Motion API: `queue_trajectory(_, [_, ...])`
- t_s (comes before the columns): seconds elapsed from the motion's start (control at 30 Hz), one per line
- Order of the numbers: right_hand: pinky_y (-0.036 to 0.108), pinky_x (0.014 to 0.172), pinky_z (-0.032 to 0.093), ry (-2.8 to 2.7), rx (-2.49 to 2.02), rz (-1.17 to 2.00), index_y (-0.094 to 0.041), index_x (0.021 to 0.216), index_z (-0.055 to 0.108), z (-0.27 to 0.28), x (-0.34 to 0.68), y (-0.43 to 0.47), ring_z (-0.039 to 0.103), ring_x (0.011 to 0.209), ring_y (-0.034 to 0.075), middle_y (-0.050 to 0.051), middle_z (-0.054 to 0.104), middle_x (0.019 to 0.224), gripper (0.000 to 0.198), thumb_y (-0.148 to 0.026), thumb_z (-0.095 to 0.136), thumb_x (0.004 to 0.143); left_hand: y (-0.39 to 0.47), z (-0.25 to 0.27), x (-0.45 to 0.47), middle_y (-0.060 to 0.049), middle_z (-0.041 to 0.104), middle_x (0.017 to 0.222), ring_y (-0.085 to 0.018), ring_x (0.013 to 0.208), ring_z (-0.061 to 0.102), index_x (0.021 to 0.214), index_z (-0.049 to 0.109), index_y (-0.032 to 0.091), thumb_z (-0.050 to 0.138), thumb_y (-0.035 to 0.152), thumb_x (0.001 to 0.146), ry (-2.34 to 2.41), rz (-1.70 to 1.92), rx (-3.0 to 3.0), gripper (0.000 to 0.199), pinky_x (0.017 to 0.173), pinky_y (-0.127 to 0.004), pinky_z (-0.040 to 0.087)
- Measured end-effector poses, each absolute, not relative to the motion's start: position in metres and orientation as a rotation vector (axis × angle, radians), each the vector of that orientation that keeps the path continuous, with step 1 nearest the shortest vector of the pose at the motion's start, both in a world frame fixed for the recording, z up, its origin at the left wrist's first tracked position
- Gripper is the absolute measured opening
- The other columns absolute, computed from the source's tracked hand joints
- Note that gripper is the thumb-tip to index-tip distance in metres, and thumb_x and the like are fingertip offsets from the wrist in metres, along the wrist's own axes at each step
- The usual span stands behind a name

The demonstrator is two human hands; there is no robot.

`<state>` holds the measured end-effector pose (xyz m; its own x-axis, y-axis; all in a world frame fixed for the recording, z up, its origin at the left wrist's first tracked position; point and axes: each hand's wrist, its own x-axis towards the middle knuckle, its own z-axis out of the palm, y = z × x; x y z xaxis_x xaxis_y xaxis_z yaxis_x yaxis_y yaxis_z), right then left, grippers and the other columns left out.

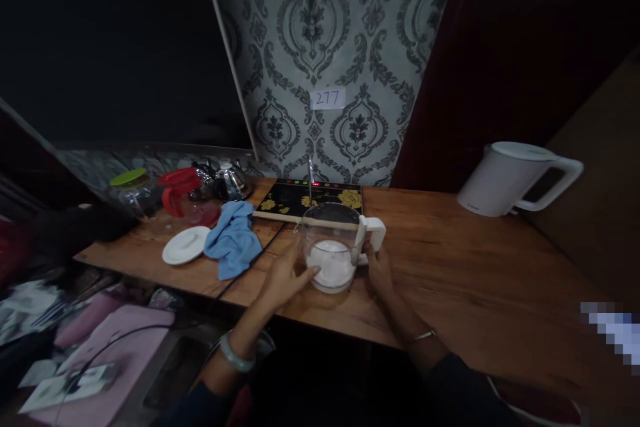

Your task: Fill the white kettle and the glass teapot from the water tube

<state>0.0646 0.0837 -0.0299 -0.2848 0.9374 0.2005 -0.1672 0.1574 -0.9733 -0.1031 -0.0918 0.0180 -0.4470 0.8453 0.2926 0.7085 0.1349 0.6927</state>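
A clear glass pot (345, 240) with a white handle and white at its bottom stands upright at the table's front edge. My left hand (286, 280) is wrapped against its left side, the thumb pressed on the front of the glass. On the other side, my right hand (380, 270) grips the lower end of the white handle; some of its fingers are hidden. Just behind the pot lies a black induction cooktop (285, 198) with gold flowers, lit red digits and a thin metal spout. Left of the pot are a crumpled blue cloth (233, 240) and a white lid (187, 245).
A white electric kettle (500, 180) stands at the right rear of the wooden table (450, 267). At the left rear are a red-lidded jug (193, 203), a green-lidded glass jar (134, 193) and a shiny metal kettle (231, 180). A black cord (253, 260) crosses the front edge.
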Motion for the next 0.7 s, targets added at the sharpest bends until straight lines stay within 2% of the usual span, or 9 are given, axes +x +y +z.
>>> queue_trajectory(0.13, [0.035,0.079,0.049,-1.394,-0.739,1.416,-0.017,0.096,0.065,-0.035,0.064,0.087,0.062,0.086,0.024,0.007,0.069,0.092,0.056,-0.07,0.059,0.081,-0.076,0.009,-0.087,-0.016,0.06,0.143,-0.034,0.131,0.058,0.154,0.034,0.02,0.078,0.047,0.072,2.12,1.373,1.352,0.097,0.11,-0.05,0.047])
queue_trajectory(0.3, [0.039,0.086,0.048,-1.447,-0.66,1.438,-0.02,0.092,0.063,-0.037,0.063,0.087,0.061,0.091,0.026,0.006,0.069,0.092,0.046,-0.065,0.061,0.08,-0.076,0.01,-0.098,-0.012,0.058,0.146,-0.03,0.131,0.059,0.156,0.033,0.022,0.073,0.045,0.078,1.939,1.506,1.298,0.09,0.111,-0.045,0.047])
queue_trajectory(0.5, [0.037,0.086,0.048,-1.502,-0.589,1.561,-0.023,0.099,0.06,-0.032,0.063,0.079,0.062,0.092,0.026,0.005,0.069,0.093,0.038,-0.059,0.06,0.085,-0.078,0.0,-0.102,-0.011,0.038,0.163,-0.03,0.144,0.047,0.159,0.027,0.025,0.061,0.051,0.087,1.942,1.687,1.168,0.084,0.117,-0.044,0.041])
queue_trajectory(0.7, [0.038,0.089,0.048,-1.528,-0.584,1.572,-0.022,0.1,0.061,-0.033,0.062,0.08,0.064,0.095,0.027,0.006,0.07,0.098,0.043,-0.062,0.059,0.086,-0.074,-0.023,-0.084,-0.013,0.023,0.169,-0.03,0.155,0.026,0.162,0.015,0.025,0.063,0.054,0.086,2.015,1.722,1.123,0.095,0.126,-0.049,0.026])
